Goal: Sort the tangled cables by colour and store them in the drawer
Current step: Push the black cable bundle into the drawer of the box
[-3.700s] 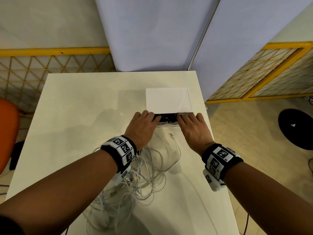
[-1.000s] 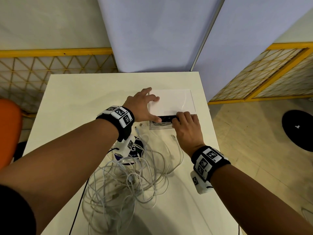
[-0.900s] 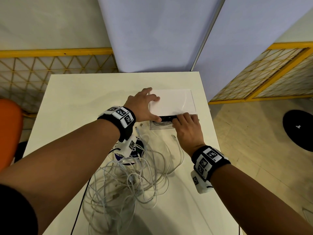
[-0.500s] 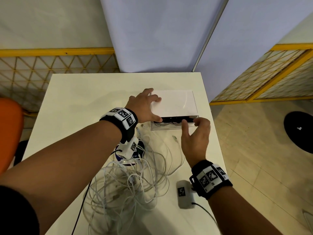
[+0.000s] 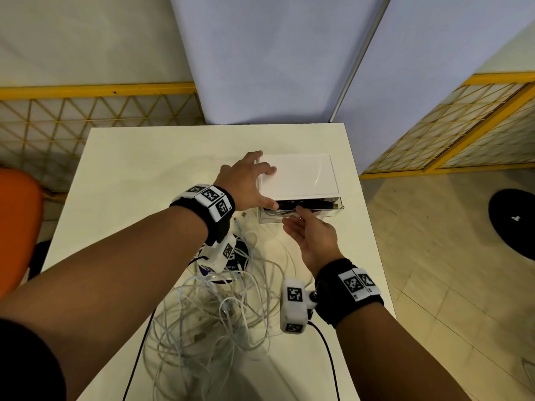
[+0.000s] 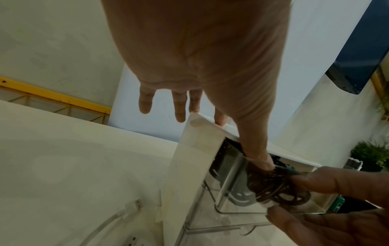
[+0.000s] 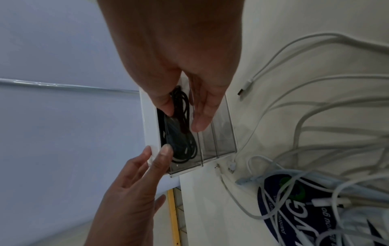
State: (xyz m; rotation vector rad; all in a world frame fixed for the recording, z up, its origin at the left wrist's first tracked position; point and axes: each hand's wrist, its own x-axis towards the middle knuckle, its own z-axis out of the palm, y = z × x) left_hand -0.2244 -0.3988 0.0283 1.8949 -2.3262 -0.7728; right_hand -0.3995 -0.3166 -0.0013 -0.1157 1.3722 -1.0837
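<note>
A white box [image 5: 301, 178] stands on the table, its clear drawer [image 5: 301, 217] pulled out a little towards me. Coiled black cables [image 5: 312, 204] lie inside the drawer. My left hand [image 5: 260, 186] rests spread on the box's left corner, thumb down at the drawer opening on the black cables [image 6: 273, 188]. My right hand [image 5: 293, 219] reaches into the drawer with straight fingers, thumb and forefinger touching the black cables [image 7: 185, 146]. A tangle of white cables [image 5: 220, 314] lies on the table in front of the box.
The white table [image 5: 130, 169] ends just right of the box. A dark round printed disc [image 5: 237, 256] lies under the white cables. An orange chair [image 5: 17, 221] stands to the left. Blue-grey panels and a yellow lattice fence stand behind.
My right hand has lifted off the drawer front, turned on its side and gone to the middle of the drawer opening. My left hand stays on the box corner.
</note>
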